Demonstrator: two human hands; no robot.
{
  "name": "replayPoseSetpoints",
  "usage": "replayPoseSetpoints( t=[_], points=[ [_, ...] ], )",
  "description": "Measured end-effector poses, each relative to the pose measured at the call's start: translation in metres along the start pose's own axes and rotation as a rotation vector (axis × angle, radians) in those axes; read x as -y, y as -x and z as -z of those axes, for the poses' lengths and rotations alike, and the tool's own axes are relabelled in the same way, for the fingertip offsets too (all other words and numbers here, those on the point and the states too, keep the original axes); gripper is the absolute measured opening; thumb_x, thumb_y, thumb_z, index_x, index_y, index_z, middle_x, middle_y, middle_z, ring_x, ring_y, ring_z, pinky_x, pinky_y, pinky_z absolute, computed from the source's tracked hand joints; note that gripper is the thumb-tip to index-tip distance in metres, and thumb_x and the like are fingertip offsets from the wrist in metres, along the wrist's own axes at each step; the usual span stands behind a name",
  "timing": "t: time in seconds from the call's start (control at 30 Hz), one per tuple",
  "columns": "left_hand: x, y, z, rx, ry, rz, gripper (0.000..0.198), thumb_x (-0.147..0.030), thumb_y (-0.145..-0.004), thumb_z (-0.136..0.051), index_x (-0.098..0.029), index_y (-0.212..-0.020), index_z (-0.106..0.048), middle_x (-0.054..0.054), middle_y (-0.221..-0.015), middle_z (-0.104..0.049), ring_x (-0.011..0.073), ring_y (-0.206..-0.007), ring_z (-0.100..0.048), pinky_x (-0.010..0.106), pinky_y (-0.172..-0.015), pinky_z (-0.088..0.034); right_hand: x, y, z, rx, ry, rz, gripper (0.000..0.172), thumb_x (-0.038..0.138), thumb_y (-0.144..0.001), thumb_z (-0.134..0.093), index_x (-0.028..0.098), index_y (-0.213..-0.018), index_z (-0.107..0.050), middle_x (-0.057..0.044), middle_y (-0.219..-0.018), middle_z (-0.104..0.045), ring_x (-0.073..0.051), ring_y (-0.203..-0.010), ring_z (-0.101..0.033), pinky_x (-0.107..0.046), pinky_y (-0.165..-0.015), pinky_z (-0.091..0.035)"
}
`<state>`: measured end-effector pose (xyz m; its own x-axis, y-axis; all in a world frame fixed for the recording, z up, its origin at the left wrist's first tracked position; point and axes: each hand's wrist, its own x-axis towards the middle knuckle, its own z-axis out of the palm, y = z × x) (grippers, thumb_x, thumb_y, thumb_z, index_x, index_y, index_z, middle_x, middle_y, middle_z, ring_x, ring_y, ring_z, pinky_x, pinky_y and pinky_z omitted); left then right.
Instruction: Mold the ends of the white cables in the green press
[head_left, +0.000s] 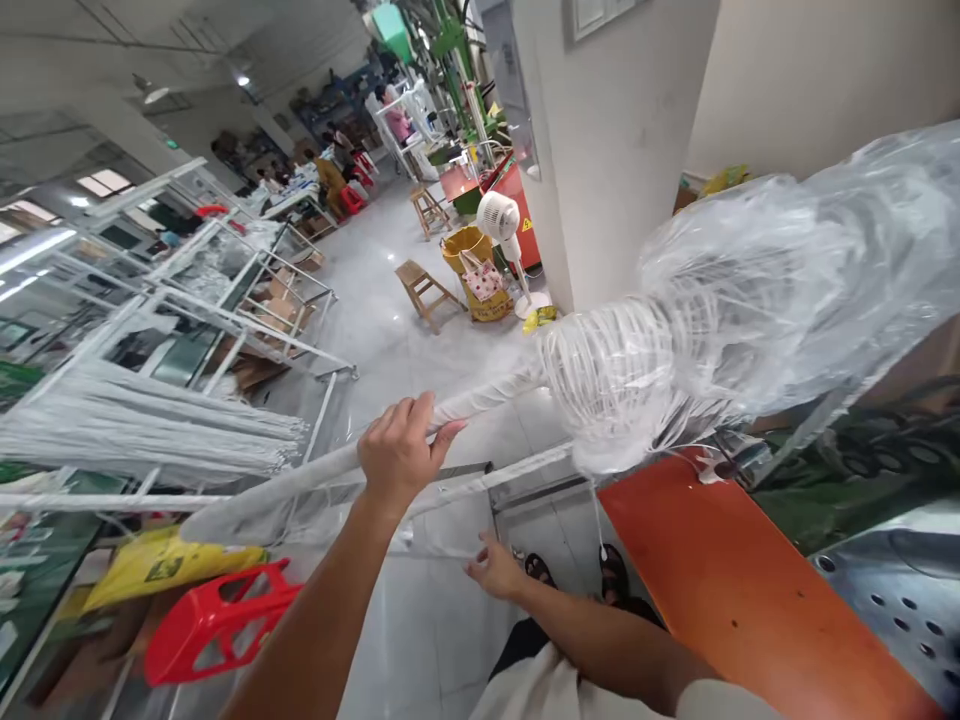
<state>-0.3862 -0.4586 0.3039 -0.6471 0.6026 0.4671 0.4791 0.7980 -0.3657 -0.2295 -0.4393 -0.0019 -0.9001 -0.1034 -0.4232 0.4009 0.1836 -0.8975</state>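
Note:
My left hand is closed over a white bar wrapped in plastic, its thumb lying along the near side. Lower and to the right, my right hand has its fingers curled together. A thin edge of clear plastic film reaches toward those fingertips; whether they pinch it is unclear. Coils of white cord or tubing hang on the bar to the right of my left hand. Beyond them lies a large bundle in clear plastic.
An orange metal panel stands close on my right. White rods lie on a rack at left, above a red plastic stool and a yellow bag. Ahead are a wooden stool, a white fan and people farther back.

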Motion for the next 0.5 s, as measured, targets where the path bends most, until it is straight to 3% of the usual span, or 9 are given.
replayPoseSetpoints(
  t=[0.1,0.23,0.37,0.5],
  points=[
    [0.012,0.005,0.002,0.053,0.031,-0.003,0.062,-0.069,-0.100,-0.040,-0.015,-0.114,-0.066,0.011,-0.087,-0.069,0.0270,-0.080,-0.065,0.034,-0.067,-0.035,-0.014,0.002,0.032,-0.065,0.036,0.077,0.033,0.044,-0.098,-0.067,0.015,-0.114,-0.067,-0.006,-0.111,-0.068,-0.020,-0.099,-0.066,-0.040,-0.090,-0.058],
    [0.022,0.010,0.000,0.086,0.024,0.047,0.070,-0.078,-0.097,-0.036,-0.016,-0.100,-0.068,0.010,-0.077,-0.066,0.0263,-0.072,-0.062,0.034,-0.061,-0.029,-0.033,0.006,0.108,-0.390,0.077,0.130,0.041,0.047,-0.100,-0.063,0.016,-0.127,-0.063,-0.011,-0.131,-0.062,-0.027,-0.124,-0.058,-0.052,-0.108,-0.047],
    [0.016,0.007,-0.004,0.095,0.060,0.081,0.072,-0.080,-0.096,-0.034,-0.017,-0.096,-0.068,0.009,-0.076,-0.063,0.0249,-0.070,-0.059,0.034,-0.060,-0.028,-0.035,0.007,0.182,-0.701,0.106,0.135,0.039,0.048,-0.101,-0.059,0.016,-0.123,-0.063,-0.010,-0.125,-0.063,-0.024,-0.117,-0.060,-0.049,-0.104,-0.050],
    [0.019,0.013,0.010,0.137,0.177,0.015,0.063,-0.069,-0.101,-0.037,-0.015,-0.116,-0.065,0.011,-0.090,-0.067,0.0270,-0.085,-0.062,0.036,-0.074,-0.040,-0.018,-0.017,0.243,-1.024,0.161,0.003,0.040,0.045,-0.103,-0.057,0.016,-0.131,-0.058,-0.010,-0.124,-0.062,-0.023,-0.109,-0.063,-0.046,-0.096,-0.055]
  ],
)
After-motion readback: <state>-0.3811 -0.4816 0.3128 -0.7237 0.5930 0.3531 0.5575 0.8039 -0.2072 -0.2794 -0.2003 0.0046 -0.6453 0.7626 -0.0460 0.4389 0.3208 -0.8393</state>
